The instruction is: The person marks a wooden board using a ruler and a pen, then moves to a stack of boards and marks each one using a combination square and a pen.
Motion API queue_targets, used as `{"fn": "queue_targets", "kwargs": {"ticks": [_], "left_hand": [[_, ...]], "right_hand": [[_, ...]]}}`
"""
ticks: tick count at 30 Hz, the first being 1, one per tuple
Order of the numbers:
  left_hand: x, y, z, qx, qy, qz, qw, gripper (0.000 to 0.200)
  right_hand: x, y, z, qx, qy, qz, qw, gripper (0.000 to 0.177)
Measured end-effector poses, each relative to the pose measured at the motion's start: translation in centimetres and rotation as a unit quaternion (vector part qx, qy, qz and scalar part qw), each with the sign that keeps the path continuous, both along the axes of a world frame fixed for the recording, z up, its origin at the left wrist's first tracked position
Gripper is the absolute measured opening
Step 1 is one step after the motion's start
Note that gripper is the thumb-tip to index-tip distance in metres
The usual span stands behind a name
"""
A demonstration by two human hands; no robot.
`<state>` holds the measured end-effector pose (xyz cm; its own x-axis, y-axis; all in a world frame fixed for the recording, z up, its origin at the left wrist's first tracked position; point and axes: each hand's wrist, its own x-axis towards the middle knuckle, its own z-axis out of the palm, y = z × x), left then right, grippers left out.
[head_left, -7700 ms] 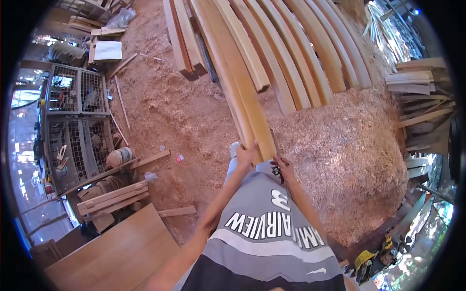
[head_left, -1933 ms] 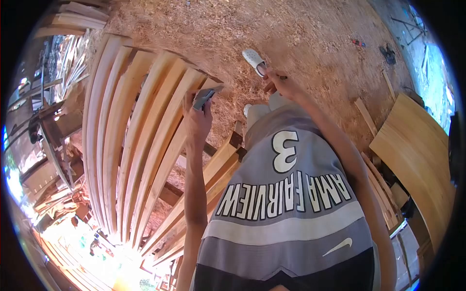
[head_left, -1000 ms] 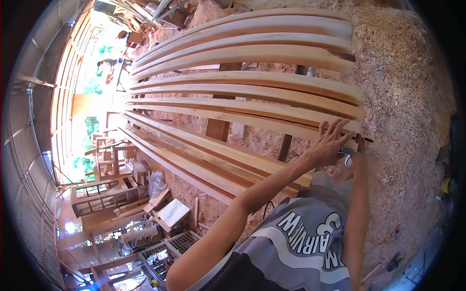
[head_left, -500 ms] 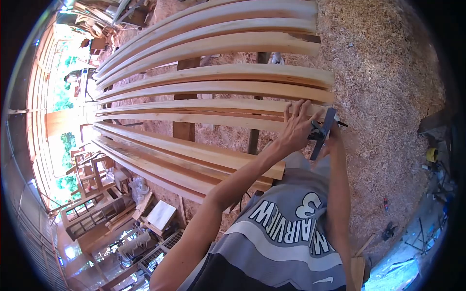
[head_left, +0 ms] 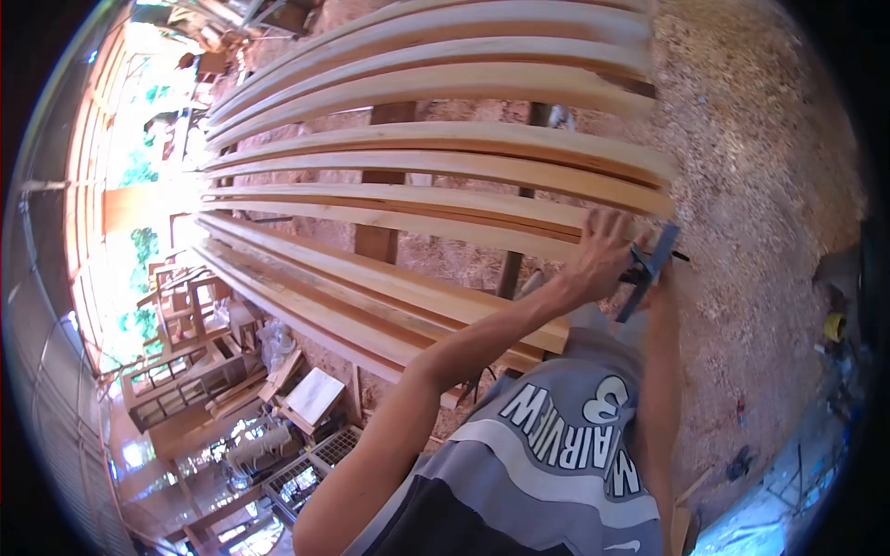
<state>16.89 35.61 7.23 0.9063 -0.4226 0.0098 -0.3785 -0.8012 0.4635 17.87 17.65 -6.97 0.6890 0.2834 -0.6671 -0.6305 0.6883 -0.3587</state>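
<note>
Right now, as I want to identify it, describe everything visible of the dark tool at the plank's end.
The dark tool is a flat, narrow blue-grey bar, metal by its look, lying tilted across the end of a pale plank. The left hand, fingers spread on the plank, touches it at its middle; the right hand grips it from below.

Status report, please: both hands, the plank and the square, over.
Left hand flat on plank end, fingers spread. Square across plank end, by thumb. Right hand mostly hidden behind square. Nothing blocks.
</note>
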Motion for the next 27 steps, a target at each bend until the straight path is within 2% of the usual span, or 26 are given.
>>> {"fn": "queue_targets", "kwargs": {"ticks": [3,6,7,8,9,10,11,13,16,19,22,24,27], "left_hand": [[-0.1,0.5,0.6,0.019,0.006,-0.005,1.0,0.088],[-0.2,0.0,0.2,-0.016,0.019,0.0,1.0,0.083],[-0.2,0.0,0.0,-0.016,0.016,0.0,1.0,0.083],[-0.2,-0.1,0.0,-0.033,0.016,0.005,0.999,0.081],[-0.2,-0.1,0.1,-0.05,0.015,0.009,0.999,0.079],[-0.4,-0.2,-0.1,-0.049,0.01,0.01,0.999,0.079],[-0.5,-0.3,-0.3,-0.04,-0.009,0.011,0.999,0.077],[-0.7,-0.2,-0.7,-0.029,-0.031,0.013,0.999,0.075],[-0.4,0.0,-0.4,-0.038,-0.016,0.008,0.999,0.076],[-0.5,-0.2,0.1,-0.048,-0.018,0.003,0.999,0.076],[0.0,-0.2,0.6,-0.014,-0.002,0.003,1.0,0.08],[-0.1,-0.3,0.7,-0.029,0.017,0.008,0.999,0.078],[-0.1,-0.2,0.2,-0.027,-0.008,0.0,1.0,0.079]], "right_hand": [[0.5,-0.2,2.7,0.061,0.065,0.07,0.994,0.075],[0.1,-0.1,3.6,0.07,0.091,0.053,0.992,0.079],[-0.6,-0.4,1.8,0.069,0.088,0.054,0.992,0.079],[-1.7,-1.3,-2.9,0.094,0.051,0.03,0.994,0.082],[-2.1,-1.9,-5.3,0.121,0.014,0.008,0.993,0.085],[-2.4,-2.1,-5.2,0.121,0.009,0.01,0.993,0.085],[-2.6,-1.9,-4.5,0.015,-0.063,0.035,0.997,0.086],[-2.1,-1.2,-3.6,-0.089,-0.138,0.061,0.985,0.088],[-1.1,-0.8,-0.4,0.029,-0.035,0.015,0.999,0.079],[-2.1,-0.9,1.6,0.012,0.017,0.005,1.0,0.073],[-1.1,-1.2,-0.3,-0.029,-0.024,0.04,0.998,0.074],[-0.8,-2.0,-5.4,0.013,-0.063,0.047,0.997,0.08],[-0.8,-1.1,-2.5,-0.025,-0.062,0.041,0.997,0.08]]}}
